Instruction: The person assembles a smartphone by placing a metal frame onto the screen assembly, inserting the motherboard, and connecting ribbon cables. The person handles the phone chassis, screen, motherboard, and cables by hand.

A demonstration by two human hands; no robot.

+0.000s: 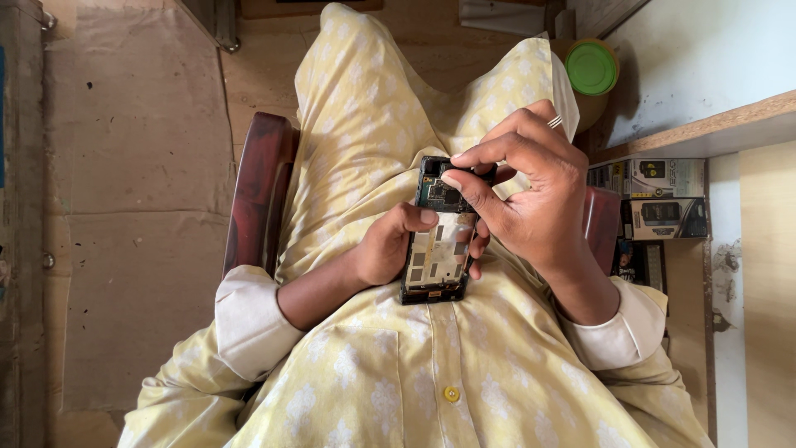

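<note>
- Lap first: we sit in a pale yellow patterned garment (390, 365), and the opened phone (437, 236) lies over it, above the yellow button (451, 393).
- A dark red chair arm (261, 195) runs to the left of the phone.
- Small printed boxes (655, 199) are stacked to the right of the phone, under a wooden shelf edge (713, 129).
- Our right hand (531, 199) curls over the phone's upper end, thumb and forefinger pinched narrowly at the circuit board; a ring shows on one finger.
- Our left hand (385, 245) grips the phone from its left side, thumb pressed on the exposed inner plate.
- A jar with a green lid (591, 68) stands above and right of the phone.
</note>
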